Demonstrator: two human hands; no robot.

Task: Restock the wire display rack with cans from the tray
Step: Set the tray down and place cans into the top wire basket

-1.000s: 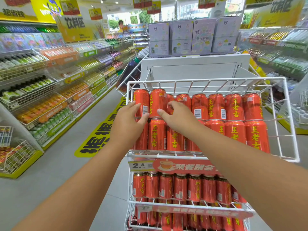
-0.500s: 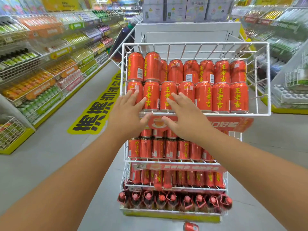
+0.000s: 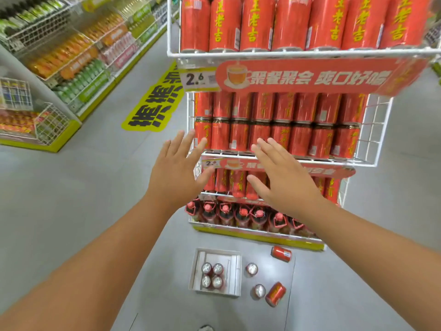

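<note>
Cans [image 3: 212, 275]: four upright in the tray [image 3: 235, 273] on the floor, directly below both hands, near side of the wire rack [image 3: 379, 130]. Left hand [image 3: 176, 172] and right hand [image 3: 281, 180] hover level, fingers spread, holding nothing. Left hand slightly nearer; reach goes straight down.

Grey floor [image 3: 71, 199], drink shelves [image 3: 78, 51] along left.
</note>
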